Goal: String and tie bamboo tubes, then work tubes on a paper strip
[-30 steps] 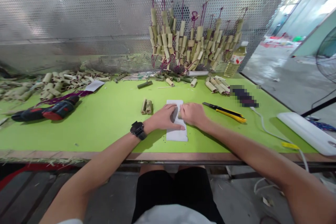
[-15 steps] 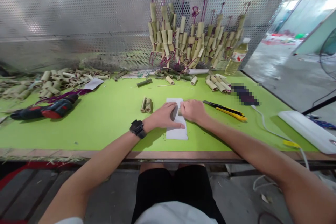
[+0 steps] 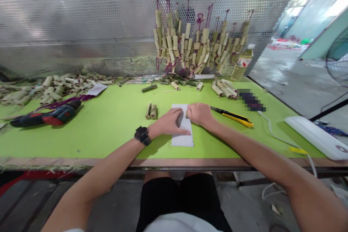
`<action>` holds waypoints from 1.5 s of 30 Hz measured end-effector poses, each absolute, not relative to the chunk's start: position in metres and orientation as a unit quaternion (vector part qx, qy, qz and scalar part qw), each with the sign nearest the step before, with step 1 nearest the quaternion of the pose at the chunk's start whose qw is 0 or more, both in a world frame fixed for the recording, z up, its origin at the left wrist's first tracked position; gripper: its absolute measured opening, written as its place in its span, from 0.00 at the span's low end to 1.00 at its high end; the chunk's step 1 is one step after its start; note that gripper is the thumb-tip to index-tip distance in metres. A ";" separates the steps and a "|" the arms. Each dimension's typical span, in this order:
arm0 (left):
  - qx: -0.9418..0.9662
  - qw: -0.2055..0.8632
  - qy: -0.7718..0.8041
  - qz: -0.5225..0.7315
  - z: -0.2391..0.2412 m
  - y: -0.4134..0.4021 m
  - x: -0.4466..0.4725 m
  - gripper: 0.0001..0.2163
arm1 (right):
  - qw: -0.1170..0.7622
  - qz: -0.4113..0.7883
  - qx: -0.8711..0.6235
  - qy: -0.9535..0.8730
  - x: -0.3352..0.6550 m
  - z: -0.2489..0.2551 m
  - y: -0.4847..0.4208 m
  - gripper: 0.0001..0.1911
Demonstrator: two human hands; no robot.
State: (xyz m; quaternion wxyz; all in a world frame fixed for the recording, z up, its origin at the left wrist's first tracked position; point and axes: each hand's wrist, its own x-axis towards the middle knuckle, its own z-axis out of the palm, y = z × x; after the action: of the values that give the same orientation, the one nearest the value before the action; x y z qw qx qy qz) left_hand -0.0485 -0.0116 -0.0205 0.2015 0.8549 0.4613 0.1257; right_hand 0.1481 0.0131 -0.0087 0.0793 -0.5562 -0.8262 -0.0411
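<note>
A small bamboo piece (image 3: 186, 115) sits over the white sheet (image 3: 181, 140), held in the closed right hand (image 3: 200, 113); the left hand (image 3: 169, 121) lies spread on the sheet, thumb wide. Should the left hand's pressure slacken, the sheet might slide on the green tabletop (image 3: 108, 127); a loose right grip could drop the piece. Against 0.5 s earlier, less bamboo shows past the right fingers.
</note>
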 end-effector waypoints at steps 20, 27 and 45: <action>0.858 0.200 0.457 0.120 -0.018 -0.013 -0.048 0.56 | 0.067 -0.025 -0.559 -0.826 0.154 -0.008 0.009 0.32; 0.856 0.204 0.459 0.126 -0.018 -0.013 -0.048 0.54 | 0.084 -0.029 -0.545 -0.833 0.149 -0.008 0.008 0.31; 0.858 0.199 0.456 0.129 -0.019 -0.013 -0.048 0.53 | 0.103 -0.023 -0.541 -0.834 0.151 -0.011 0.005 0.29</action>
State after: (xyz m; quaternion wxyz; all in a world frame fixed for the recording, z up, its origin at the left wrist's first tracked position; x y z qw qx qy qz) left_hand -0.0484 -0.0130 -0.0191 0.1986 0.8582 0.4555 0.1287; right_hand 0.1508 0.0054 -0.0114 0.1029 -0.5409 -0.8345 -0.0235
